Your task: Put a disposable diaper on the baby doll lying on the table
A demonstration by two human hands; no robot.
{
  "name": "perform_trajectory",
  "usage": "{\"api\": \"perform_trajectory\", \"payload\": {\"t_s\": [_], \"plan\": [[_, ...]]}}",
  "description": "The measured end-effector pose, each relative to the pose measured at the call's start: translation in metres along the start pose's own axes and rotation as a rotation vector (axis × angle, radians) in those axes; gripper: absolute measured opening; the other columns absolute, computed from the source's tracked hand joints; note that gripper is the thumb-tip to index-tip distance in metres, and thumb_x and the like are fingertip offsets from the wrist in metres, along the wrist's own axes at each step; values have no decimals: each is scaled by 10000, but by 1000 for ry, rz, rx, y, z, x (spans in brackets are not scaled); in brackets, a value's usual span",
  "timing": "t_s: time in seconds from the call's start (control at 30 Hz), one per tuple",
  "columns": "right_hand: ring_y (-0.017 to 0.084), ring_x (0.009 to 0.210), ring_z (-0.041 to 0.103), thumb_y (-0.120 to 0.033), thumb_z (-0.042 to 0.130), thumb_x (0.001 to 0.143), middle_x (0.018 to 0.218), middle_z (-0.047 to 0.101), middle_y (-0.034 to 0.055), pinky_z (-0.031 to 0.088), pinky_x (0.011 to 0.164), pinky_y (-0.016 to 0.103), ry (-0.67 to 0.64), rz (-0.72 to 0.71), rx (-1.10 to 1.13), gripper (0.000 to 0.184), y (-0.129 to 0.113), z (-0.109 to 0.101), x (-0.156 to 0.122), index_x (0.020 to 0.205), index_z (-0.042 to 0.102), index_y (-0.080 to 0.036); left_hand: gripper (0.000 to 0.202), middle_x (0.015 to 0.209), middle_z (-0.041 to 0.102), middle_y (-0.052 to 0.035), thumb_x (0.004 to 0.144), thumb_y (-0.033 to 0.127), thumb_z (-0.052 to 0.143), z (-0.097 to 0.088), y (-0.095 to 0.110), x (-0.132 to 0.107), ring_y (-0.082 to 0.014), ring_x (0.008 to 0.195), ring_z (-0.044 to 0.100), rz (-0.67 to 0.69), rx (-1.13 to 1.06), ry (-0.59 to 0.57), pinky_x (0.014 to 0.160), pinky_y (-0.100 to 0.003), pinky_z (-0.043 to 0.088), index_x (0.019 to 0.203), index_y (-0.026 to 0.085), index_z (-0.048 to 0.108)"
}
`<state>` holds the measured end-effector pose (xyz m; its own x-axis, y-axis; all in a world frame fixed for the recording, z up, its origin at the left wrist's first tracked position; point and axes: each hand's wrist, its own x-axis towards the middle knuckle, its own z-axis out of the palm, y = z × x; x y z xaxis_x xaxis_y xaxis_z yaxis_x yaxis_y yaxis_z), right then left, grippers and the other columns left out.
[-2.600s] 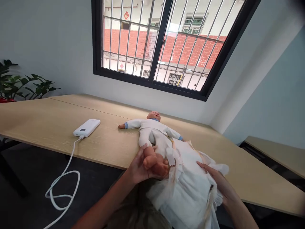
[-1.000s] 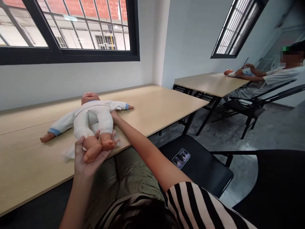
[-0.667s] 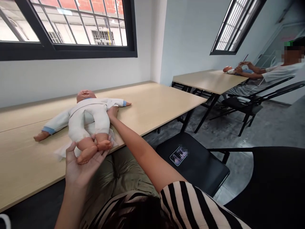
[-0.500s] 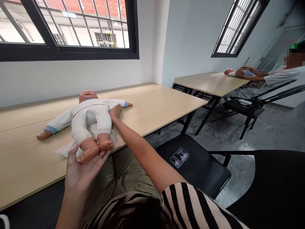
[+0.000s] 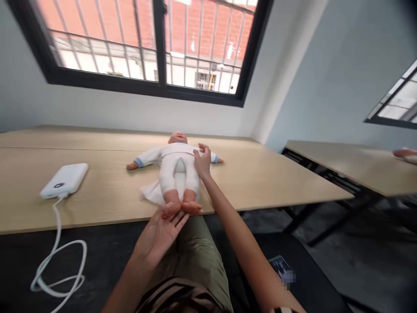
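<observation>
A baby doll [image 5: 177, 161] in a white suit with blue cuffs lies on its back, head toward the window and arms spread. Its bare feet reach the table's near edge. My left hand [image 5: 159, 234] is palm up under the feet, fingers stretched out and touching or nearly touching them. Beside the doll's hip and waist, my right hand [image 5: 203, 161] is raised with thumb and fingers apart; whether it touches the suit I cannot tell. A thin white cloth [image 5: 152, 192] lies partly under the doll's legs.
On the wooden table [image 5: 107, 182] at left lies a white power bank [image 5: 67, 179], its white cable [image 5: 58, 226] looping off the edge. A phone [image 5: 279, 266] rests on a black chair [image 5: 312, 274] at right. A second table [image 5: 339, 163] stands further right.
The view has swung left, bringing the power bank into sight and the co-worker out of it. My right hand has lifted from beside the doll's waist; my left remains under the feet.
</observation>
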<state>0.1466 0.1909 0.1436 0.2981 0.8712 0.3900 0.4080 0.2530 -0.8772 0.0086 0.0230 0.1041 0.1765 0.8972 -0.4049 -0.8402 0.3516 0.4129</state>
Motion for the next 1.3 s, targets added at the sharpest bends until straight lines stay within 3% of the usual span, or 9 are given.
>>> {"api": "perform_trajectory", "payload": {"t_s": [0.1, 0.17, 0.3, 0.53, 0.7, 0.9, 1.03, 1.13, 1.3], "plan": [[163, 944, 645, -201, 604, 919, 1014, 730, 36, 452, 995, 281, -383, -285, 10, 116, 10, -5, -25, 1014, 658, -161, 157, 1081, 693, -153, 882, 86, 529, -7, 3, 0, -282, 1186, 654, 66, -11, 34, 1060, -425, 521, 1024, 123, 587], [167, 797, 662, -185, 560, 943, 802, 721, -3, 331, 1134, 403, -540, -575, -146, 149, 20, -15, -43, 1036, 676, -174, 279, 1036, 690, -107, 821, 83, 609, -15, 5, 3, -283, 1126, 683, 208, 18, 1, 1039, -437, 535, 1091, 148, 581], [194, 914, 685, -206, 472, 989, 977, 753, 40, 273, 1169, 472, -661, -711, -398, 212, 31, -41, -54, 1030, 679, -188, 670, 1088, 655, -21, 676, 182, 802, -35, 19, 21, -268, 1102, 682, 597, 353, -39, 1054, -437, 505, 1289, 264, 543], [253, 1150, 619, -74, 457, 907, 1187, 691, 108, 254, 1189, 528, -703, -732, -818, 367, 31, -71, -35, 1194, 658, -183, 403, 1149, 664, -90, 745, 377, 703, -52, 68, 51, -282, 1133, 606, 1106, 1183, 65, 1024, -416, 457, 1109, 205, 696], [243, 1246, 553, -6, 526, 759, 1258, 639, 74, 194, 1209, 563, -763, -788, -776, 610, 30, -62, -50, 1302, 615, -270, 442, 1123, 704, -80, 740, 419, 669, -56, 92, 57, -277, 1050, 648, 1052, 1328, 150, 924, -393, 498, 1132, 214, 655], [270, 1196, 581, -18, 608, 705, 1199, 652, 95, 153, 1212, 581, -746, -740, -726, 454, 27, -48, -62, 1112, 678, -208, 490, 1111, 717, -76, 730, 485, 659, -68, 106, 67, -284, 1028, 669, 963, 1405, 185, 905, -400, 517, 1142, 221, 630], [244, 1020, 631, -38, 516, 735, 1060, 690, 75, 379, 1099, 480, -669, -628, -465, 363, 27, -61, -52, 1035, 648, -194, 492, 1160, 696, -85, 738, 407, 632, -67, 116, 75, -300, 1083, 639, 1045, 1525, 114, 968, -441, 499, 1192, 219, 635], [221, 847, 625, -154, 471, 834, 951, 697, 51, 506, 816, 349, -573, -485, -251, 237, 28, -72, -38, 995, 639, -197, 568, 1316, 627, -100, 715, 314, 659, -56, 123, 83, -328, 1279, 527, 1100, 1666, 50, 1101, -476, 410, 1276, 230, 634], [222, 782, 615, -531, 487, 916, 890, 704, 69, 505, 711, 318, -392, -326, -80, 363, 28, -72, -15, 886, 640, -203, 616, 1542, 424, -133, 647, 281, 776, -10, 130, 111, -371, 1457, 308, 1047, 1860, -162, 1194, -500, 293, 1247, 188, 671]]}}
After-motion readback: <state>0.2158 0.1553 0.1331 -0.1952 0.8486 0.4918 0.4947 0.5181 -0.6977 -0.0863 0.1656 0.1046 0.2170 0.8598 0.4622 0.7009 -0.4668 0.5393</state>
